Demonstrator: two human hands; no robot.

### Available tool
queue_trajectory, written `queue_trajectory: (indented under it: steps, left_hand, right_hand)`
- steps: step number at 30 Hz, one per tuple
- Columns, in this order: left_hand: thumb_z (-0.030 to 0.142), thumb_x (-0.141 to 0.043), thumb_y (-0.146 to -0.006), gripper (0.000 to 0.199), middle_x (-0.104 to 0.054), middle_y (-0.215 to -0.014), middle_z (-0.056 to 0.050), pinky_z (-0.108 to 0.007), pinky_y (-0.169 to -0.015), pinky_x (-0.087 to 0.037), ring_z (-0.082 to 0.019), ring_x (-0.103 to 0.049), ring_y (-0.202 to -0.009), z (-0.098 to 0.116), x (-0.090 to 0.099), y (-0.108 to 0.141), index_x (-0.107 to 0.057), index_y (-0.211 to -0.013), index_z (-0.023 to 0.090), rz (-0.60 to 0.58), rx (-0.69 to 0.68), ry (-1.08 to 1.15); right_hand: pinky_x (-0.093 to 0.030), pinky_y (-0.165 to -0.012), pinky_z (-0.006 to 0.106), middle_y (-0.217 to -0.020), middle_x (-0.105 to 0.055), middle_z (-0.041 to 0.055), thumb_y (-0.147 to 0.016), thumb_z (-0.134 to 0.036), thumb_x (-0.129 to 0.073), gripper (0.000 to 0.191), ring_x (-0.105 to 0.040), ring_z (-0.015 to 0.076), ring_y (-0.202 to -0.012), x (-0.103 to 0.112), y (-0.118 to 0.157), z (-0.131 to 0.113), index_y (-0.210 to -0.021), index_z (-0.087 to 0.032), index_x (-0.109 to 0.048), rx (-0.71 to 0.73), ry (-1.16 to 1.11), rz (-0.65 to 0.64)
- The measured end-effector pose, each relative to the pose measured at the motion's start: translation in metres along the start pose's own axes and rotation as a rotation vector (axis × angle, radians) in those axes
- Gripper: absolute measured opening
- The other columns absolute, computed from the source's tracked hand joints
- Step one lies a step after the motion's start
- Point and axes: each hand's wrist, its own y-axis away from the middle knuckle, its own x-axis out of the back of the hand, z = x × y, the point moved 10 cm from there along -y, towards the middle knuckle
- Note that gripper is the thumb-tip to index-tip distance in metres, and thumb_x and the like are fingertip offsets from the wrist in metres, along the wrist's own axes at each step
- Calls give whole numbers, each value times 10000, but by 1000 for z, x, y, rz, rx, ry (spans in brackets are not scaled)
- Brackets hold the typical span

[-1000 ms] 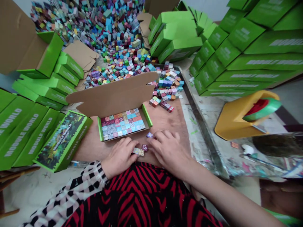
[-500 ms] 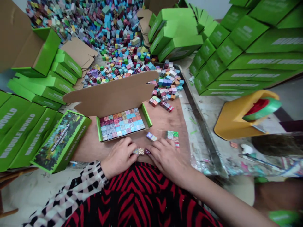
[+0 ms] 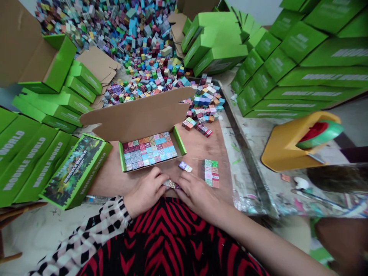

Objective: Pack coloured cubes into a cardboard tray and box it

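Recorded yellow tape dispenser [image 3: 277, 147] with green roll [image 3: 330, 135] at right, stacked green boxes [image 3: 299, 76] behind; noted flat cardboard [image 3: 96, 64] at upper left, wooden furniture [image 3: 25, 211] at lower left.

Left grip [image 3: 146, 189], right grip [image 3: 199, 194] nearly meeting, fingers [image 3: 160, 178] curled, right forearm [image 3: 261, 233] bare, slanting inward

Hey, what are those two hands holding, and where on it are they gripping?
A short row of small patterned cubes, by its two ends: left hand at the left end, right hand at the right; exact contact is partly hidden.
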Motion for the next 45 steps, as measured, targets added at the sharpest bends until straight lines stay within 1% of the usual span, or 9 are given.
queue_trajectory:
  steps: [8, 11, 16, 19, 25, 30, 38, 42, 45]
  left_hand:
    - [110, -495, -808, 464, -498, -1116, -72, -363, -907, -509, -186, -561, -992, 1, 6, 3, -463, -1263, 198, 52, 0, 174]
    - [60, -471, -765, 536, -499, -1121, -74, -364, -933, -501, -185, -558, -1022, 3, 8, 3, -443, -1286, 183, 77, -18, 202]
    - [1, -421, -734, 614, -508, -1193, -78, -376, -979, -487, -184, -543, -1106, 7, 20, 8, -424, -1311, 211, 141, -67, 198]
    - [1, -404, -778, 573, -541, -1183, -74, -354, -966, -498, -172, -553, -1107, 13, 34, 13, -445, -1303, 227, 195, -127, 169]
    - [48, -406, -858, 458, -606, -1086, -69, -313, -883, -532, -156, -601, -1006, 15, 76, 20, -503, -1271, 220, 368, -182, 44]
    - [87, -442, -892, 353, -616, -1084, -71, -316, -891, -526, -157, -607, -1009, 11, 97, 13, -554, -1205, 208, 438, -174, -31]
    - [112, -436, -902, 347, -617, -1081, -67, -318, -884, -536, -158, -613, -1006, 11, 85, 9, -571, -1204, 216, 404, -193, -35]
    - [127, -435, -910, 324, -620, -1082, -68, -323, -873, -540, -161, -613, -1004, 6, 90, 11, -583, -1185, 217, 418, -171, -57]
    - [130, -443, -906, 310, -622, -1094, -73, -334, -867, -542, -166, -617, -1000, 4, 93, 8, -581, -1174, 204, 419, -168, -90]
  right_hand:
    - [-511, -847, 382, -1066, -589, 101, -875, -189, -542, 356, -605, 225, -960, -3, -4, 2, -1229, -154, -550, -90, 7, -67]
    - [-484, -904, 383, -1065, -607, 100, -876, -134, -499, 345, -593, 228, -1023, -4, -5, -1, -1215, -145, -559, -65, 17, -90]
    - [-502, -795, 375, -1038, -609, 103, -866, -213, -544, 307, -610, 237, -947, 3, -9, -7, -1168, -166, -581, -58, 150, -70]
    - [-492, -774, 356, -1015, -616, 99, -882, -260, -549, 282, -610, 234, -915, 6, -16, -16, -1140, -155, -595, -26, 227, -70]
    - [-457, -752, 324, -853, -648, 68, -941, -204, -440, 226, -596, 204, -816, 5, -24, -27, -932, -164, -662, 28, 318, -35]
    - [-438, -779, 364, -846, -649, 79, -879, -344, -572, 212, -572, 242, -856, 11, -25, -26, -896, -157, -670, 4, 343, 45]
    - [-414, -798, 381, -825, -649, 79, -905, -262, -514, 197, -568, 245, -877, 6, -29, -24, -857, -155, -672, -15, 332, 30]
    - [-436, -807, 393, -928, -649, 101, -846, -353, -621, 254, -583, 262, -907, 11, -19, -14, -1001, -153, -643, -72, 319, 5]
    - [-460, -795, 387, -973, -645, 117, -830, -324, -640, 274, -596, 269, -924, 11, -13, -11, -1041, -150, -634, -99, 326, -38]
